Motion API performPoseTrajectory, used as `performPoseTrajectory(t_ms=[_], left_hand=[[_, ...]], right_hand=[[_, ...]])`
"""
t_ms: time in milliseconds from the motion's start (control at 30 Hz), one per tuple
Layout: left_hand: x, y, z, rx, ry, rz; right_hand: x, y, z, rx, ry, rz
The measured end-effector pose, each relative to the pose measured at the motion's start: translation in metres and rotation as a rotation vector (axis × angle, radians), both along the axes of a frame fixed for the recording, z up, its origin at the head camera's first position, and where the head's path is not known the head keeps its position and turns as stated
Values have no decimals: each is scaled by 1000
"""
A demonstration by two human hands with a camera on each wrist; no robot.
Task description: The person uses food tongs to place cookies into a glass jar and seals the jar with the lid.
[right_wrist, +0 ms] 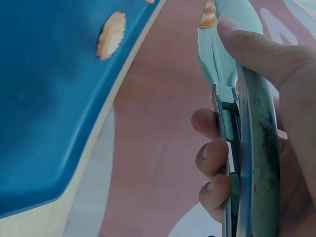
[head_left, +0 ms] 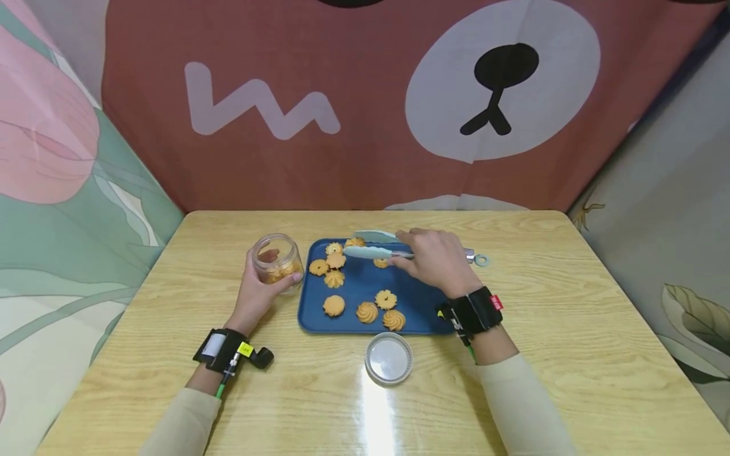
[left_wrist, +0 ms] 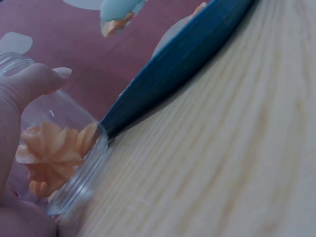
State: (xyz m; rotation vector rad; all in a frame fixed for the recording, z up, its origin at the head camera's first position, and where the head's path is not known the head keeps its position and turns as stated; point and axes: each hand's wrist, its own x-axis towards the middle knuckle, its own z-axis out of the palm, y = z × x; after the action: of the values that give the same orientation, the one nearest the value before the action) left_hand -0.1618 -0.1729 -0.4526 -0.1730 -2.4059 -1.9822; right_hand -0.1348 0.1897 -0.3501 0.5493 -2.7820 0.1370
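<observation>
- Pale green tongs with metal arms (head_left: 373, 252) are held in the right hand (head_left: 436, 259), whose fingers curl round the arms; the tips lie over the far left part of a dark blue rectangular tray (head_left: 419, 304), and the wrist views show a piece of biscuit pinched between them.
- Orange swirl-shaped biscuits (head_left: 367, 311) lie scattered on the tray, a cluster at the far left corner and a row of four near the front edge; the middle of the tray is bare blue.
- Just left of the tray, a clear round glass jar (head_left: 277, 259) is gripped by the left hand (head_left: 256, 294); it holds a few biscuits and, in the left wrist view, rests against the tray's edge.
- A round clear lid (head_left: 389, 358) lies flat on the light wood-grain bench (head_left: 570, 329), just in front of the tray.
- Open bench surface stretches to both sides and toward the near edge.
- Behind the bench hangs a reddish-brown cloth with a bear's muzzle (head_left: 496, 88); flower-patterned cloths flank it.
- The right hand hides the tray's far right corner.
</observation>
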Motion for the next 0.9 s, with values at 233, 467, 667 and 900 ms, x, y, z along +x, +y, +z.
performPoseTrajectory(t_ms=[233,467,667,900], left_hand=[[0,1,1,-3,11,-4],[-1,-1,-1,-11,11,-3],[-1,-1,-1,-18,6,9],[-1,-1,-1,-9,5,7]], right_hand=[[-1,-13,10,19,11,12],[-2,-25,20,39,22,38],[-4,-39,28,56,28,68],[-4,-58,32,36,73,117]])
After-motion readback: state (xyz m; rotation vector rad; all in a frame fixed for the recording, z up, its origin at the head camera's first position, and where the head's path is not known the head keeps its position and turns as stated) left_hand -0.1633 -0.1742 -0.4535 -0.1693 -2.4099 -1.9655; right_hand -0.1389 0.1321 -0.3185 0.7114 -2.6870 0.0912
